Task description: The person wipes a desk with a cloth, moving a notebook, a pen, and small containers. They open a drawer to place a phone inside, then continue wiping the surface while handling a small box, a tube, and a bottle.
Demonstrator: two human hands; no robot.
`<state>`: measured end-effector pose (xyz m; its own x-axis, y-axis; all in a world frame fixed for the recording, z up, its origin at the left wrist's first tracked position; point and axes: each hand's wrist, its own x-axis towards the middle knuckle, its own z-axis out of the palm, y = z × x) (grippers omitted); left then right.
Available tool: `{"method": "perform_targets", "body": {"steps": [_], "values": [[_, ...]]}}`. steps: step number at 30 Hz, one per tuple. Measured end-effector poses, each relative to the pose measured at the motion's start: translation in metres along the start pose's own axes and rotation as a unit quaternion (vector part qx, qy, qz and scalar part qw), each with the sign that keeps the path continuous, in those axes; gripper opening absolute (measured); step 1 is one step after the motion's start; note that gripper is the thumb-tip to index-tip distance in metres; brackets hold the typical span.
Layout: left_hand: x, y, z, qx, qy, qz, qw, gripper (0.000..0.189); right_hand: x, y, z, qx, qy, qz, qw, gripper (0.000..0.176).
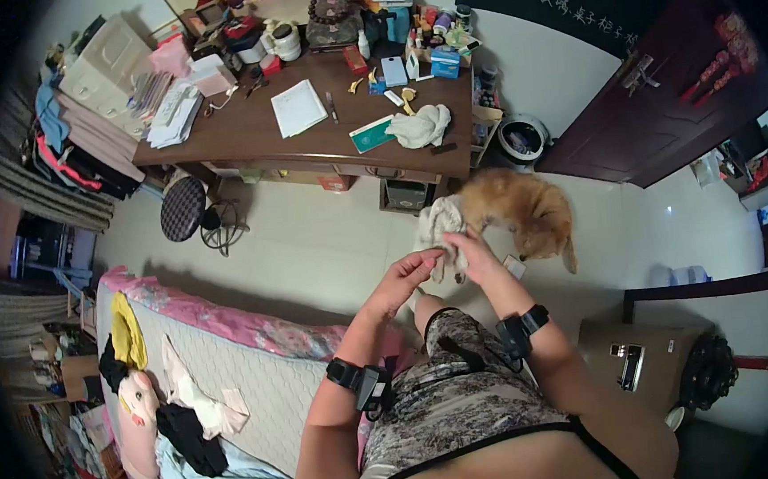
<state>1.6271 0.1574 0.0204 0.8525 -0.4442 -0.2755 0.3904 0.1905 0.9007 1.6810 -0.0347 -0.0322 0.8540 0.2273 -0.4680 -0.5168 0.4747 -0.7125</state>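
Note:
A pale, crumpled cloth (441,221) hangs in front of me above the floor. My right hand (472,253) is closed on it. Beside it my left hand (409,278) has its fingers pinched together at the cloth's lower left part; whether they hold its edge is hard to make out. Just right of the cloth, a brown furry dog (511,204) is on the tiled floor. Both wrists wear dark strapped devices.
A wooden desk (263,172) stands ahead with paper, bottles and another pale cloth (421,127). A round stool (183,209) is left. The bed (261,386) with clothes lies lower left. A bin (522,139) and cardboard box (601,349) are right.

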Motion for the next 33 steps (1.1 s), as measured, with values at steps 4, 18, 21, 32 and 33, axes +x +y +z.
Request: {"method": "perform_targets", "body": {"steps": [4, 18, 21, 32, 33], "values": [[0.040, 0.010, -0.038, -0.008, 0.022, -0.031, 0.999, 0.038, 0.079, -0.041, -0.012, -0.011, 0.093, -0.109, 0.990, 0.044], [0.235, 0.071, -0.154, -0.003, 0.058, -0.126, 0.990, 0.029, 0.322, -0.188, 0.005, -0.163, 0.264, -0.226, 0.923, 0.062], [0.252, 0.078, -0.162, -0.013, 0.068, -0.153, 0.986, 0.028, 0.355, -0.173, -0.008, -0.345, 0.352, -0.269, 0.827, 0.069], [0.268, 0.090, -0.190, -0.019, 0.077, -0.200, 0.977, 0.028, 0.365, -0.107, -0.036, -0.434, 0.303, -0.035, 0.848, 0.048], [0.266, 0.090, -0.191, -0.021, 0.074, -0.202, 0.976, 0.028, 0.367, -0.104, -0.045, -0.375, 0.269, -0.035, 0.886, 0.046]]}}
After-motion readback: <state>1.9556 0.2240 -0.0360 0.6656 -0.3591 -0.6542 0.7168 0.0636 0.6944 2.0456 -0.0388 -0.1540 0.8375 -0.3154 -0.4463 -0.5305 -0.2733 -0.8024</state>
